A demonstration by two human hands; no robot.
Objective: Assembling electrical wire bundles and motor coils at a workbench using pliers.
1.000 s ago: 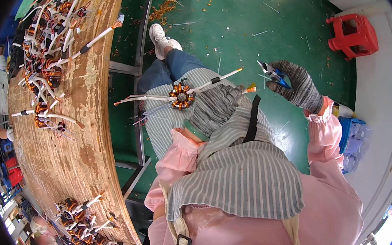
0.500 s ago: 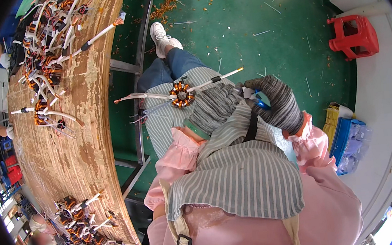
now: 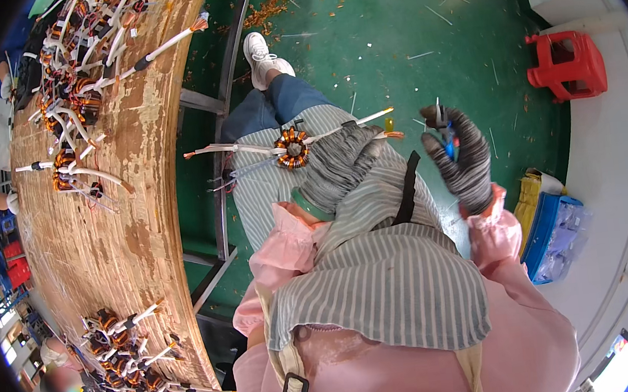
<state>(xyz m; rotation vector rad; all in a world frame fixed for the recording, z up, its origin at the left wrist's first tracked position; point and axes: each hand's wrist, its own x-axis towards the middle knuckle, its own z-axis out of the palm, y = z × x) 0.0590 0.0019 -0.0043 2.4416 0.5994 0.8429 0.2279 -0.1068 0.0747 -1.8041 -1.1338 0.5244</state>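
Observation:
On my striped apron lies a toroidal coil [image 3: 292,150], a ring wound with copper wire, with white-sleeved leads running out to both sides. My left hand [image 3: 342,159], in a grey knitted glove, is closed round the right-hand leads. Beyond its fingers a bare copper lead end [image 3: 394,134] sticks out, beside a small yellow piece [image 3: 389,124]. Off to the right, my gloved right hand [image 3: 464,157] grips a small blue-handled hand tool [image 3: 450,146], apart from the coil. Its metal tip points away from me; its exact kind is partly hidden by the fingers.
A worn wooden bench [image 3: 133,236] runs along the left, with heaps of similar coils [image 3: 71,106] at its far end and more coils [image 3: 121,350] nearer. At right stand a red stool [image 3: 566,66] and a blue bin [image 3: 549,238]. Scraps litter the green floor.
My right hand with the tool has moved right, away from my left hand. The bare copper lead end and yellow piece now show. The coil stays nearly in place.

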